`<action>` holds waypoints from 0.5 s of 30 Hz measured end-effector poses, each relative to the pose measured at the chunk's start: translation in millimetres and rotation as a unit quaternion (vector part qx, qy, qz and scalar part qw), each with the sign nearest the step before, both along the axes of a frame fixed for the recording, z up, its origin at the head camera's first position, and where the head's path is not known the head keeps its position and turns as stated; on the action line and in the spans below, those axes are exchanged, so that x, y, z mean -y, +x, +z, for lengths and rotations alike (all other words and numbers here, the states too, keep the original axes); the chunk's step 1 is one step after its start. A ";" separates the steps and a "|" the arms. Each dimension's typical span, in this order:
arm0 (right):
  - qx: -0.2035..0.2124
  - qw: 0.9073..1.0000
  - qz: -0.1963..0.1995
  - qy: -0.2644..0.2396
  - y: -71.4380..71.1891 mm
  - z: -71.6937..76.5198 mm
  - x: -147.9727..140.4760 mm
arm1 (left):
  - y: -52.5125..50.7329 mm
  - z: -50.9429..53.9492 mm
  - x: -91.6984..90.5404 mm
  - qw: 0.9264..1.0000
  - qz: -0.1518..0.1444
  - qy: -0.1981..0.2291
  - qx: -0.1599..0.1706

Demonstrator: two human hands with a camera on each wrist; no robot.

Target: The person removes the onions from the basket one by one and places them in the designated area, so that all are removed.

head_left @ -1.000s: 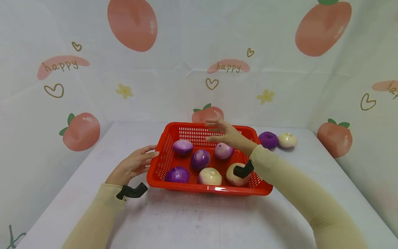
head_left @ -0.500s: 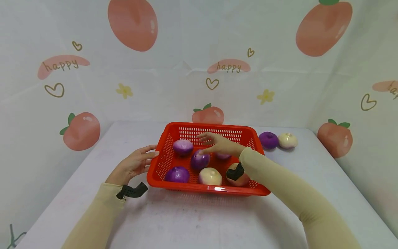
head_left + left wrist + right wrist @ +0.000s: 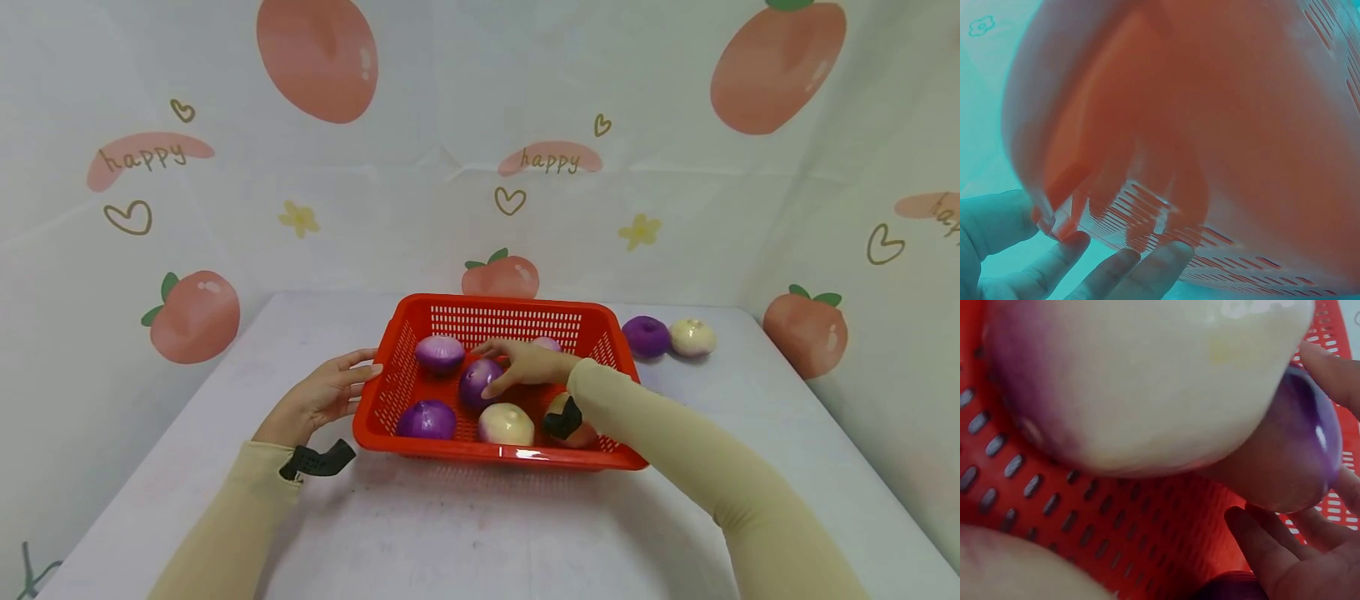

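A red perforated plastic basket [image 3: 450,451] stands at mid-table with several glossy purple and whitish onions in it. My left hand [image 3: 318,398] holds its left side. In the left wrist view, the thumb lies at the rim and the fingers touch the slotted wall [image 3: 1260,262]. Inside the basket, my right hand [image 3: 528,364] grips the middle purple onion [image 3: 474,383], thumb on the near side and fingers beyond. In the right wrist view this onion [image 3: 1325,425] sits between thumb and fingers, partly behind a large whitish onion [image 3: 1154,387]. A pale purple onion [image 3: 547,342] is partly hidden by my right hand.
Outside the basket, at the back right, a purple onion [image 3: 647,337] and a whitish onion [image 3: 692,338] lie side by side on the white table [image 3: 420,533]. A printed white cloth [image 3: 420,200] hangs behind and along both sides.
My right hand has come down and left from above the basket's back part to the middle purple onion. The left hand and the basket stay in place.
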State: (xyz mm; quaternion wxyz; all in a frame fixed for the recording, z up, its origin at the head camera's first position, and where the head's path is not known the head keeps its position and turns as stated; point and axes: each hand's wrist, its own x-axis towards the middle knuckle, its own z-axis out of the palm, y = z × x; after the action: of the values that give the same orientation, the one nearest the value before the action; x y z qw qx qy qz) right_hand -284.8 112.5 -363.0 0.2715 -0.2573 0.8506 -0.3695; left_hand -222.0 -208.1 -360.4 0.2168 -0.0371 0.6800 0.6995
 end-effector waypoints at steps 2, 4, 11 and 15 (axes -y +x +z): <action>0.007 1.000 0.007 0.004 1.1 0.1 0.1 | 0.0 -0.1 0.2 1.000 0.001 0.001 0.001; 0.008 1.000 0.013 0.005 1.5 -0.3 0.2 | 0.3 0.0 0.6 1.000 -0.002 0.004 -0.001; 0.000 1.000 0.025 -0.001 1.8 -2.5 1.5 | 1.8 0.6 2.0 1.000 -0.006 0.016 -0.005; -0.009 1.000 0.025 0.002 2.4 -0.5 1.7 | 2.2 1.4 0.6 1.000 -0.004 0.017 -0.004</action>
State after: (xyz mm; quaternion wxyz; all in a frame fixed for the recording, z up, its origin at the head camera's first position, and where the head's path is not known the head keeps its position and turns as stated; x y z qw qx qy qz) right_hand -282.4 110.8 -363.4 0.2739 -0.2809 0.8472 -0.3583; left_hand -219.8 -208.8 -359.0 0.2171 -0.0279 0.6687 0.7105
